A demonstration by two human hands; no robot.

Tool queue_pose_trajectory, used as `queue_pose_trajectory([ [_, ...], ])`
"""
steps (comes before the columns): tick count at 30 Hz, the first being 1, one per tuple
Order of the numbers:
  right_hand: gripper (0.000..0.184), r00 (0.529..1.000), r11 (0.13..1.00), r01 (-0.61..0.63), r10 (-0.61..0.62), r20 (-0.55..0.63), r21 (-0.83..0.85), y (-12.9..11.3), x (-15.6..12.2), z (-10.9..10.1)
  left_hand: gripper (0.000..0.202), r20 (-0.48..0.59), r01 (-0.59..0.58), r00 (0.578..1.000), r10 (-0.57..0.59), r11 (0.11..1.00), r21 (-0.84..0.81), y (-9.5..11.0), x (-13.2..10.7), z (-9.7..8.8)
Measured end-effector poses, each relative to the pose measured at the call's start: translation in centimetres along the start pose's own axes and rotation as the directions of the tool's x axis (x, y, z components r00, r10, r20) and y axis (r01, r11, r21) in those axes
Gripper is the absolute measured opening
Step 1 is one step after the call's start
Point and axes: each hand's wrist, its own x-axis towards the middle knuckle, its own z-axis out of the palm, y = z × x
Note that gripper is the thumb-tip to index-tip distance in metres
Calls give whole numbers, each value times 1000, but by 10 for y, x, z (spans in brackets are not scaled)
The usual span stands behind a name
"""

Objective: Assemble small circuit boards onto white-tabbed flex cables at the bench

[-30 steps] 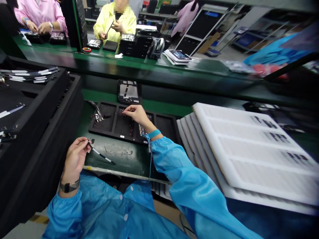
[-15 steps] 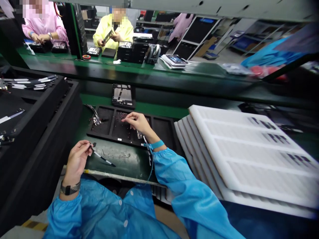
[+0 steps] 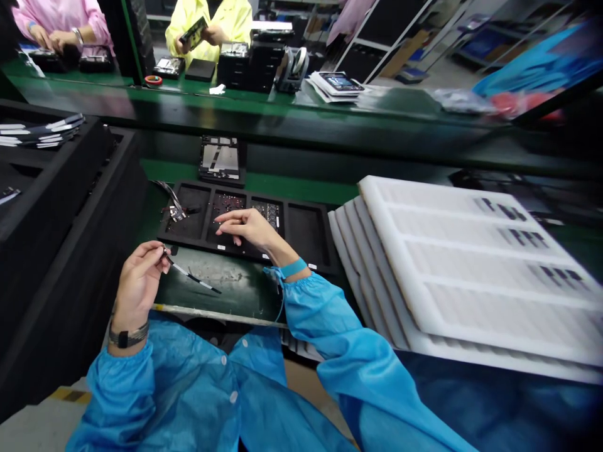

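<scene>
Between its thumb and fingertips, my left hand holds one end of a thin flex cable in black and white. The cable's free end hangs to the right over the green bench. My right hand is above the black foam tray, over a compartment with many tiny reddish parts. Its thumb and index fingertips look slightly apart, and I see nothing between them. Small circuit boards lie in the compartment beyond that hand. A bundle of cables with a connector board rests in the tray's left compartment.
Stacked white foam trays with small black parts stand on the right. Tall black foam boxes fill the left side. A device housing lies behind the tray. Across the bench, a person in yellow and one in pink handle devices.
The whole view has shifted, with the scene sitting higher. My right hand's fingers have moved from a pinch to slightly apart over the same compartment. My left hand keeps the flex cable.
</scene>
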Motion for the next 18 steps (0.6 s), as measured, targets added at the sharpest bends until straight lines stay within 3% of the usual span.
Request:
queue_pose_trajectory([
  [8,33,1000,997,-15,14,-21,-81,3,-2,8,24,-21,-34,999,34,999,2,0,1,8],
  [14,30,972,941,171,-210,-106,-293,-24,-32,0,28,-124,-167,978,166,986,0,8,-1,15],
  [18,25,968,916,200,-241,-77,-348,-37,-56,12,28,-109,-136,985,133,991,-21,-6,3,28],
])
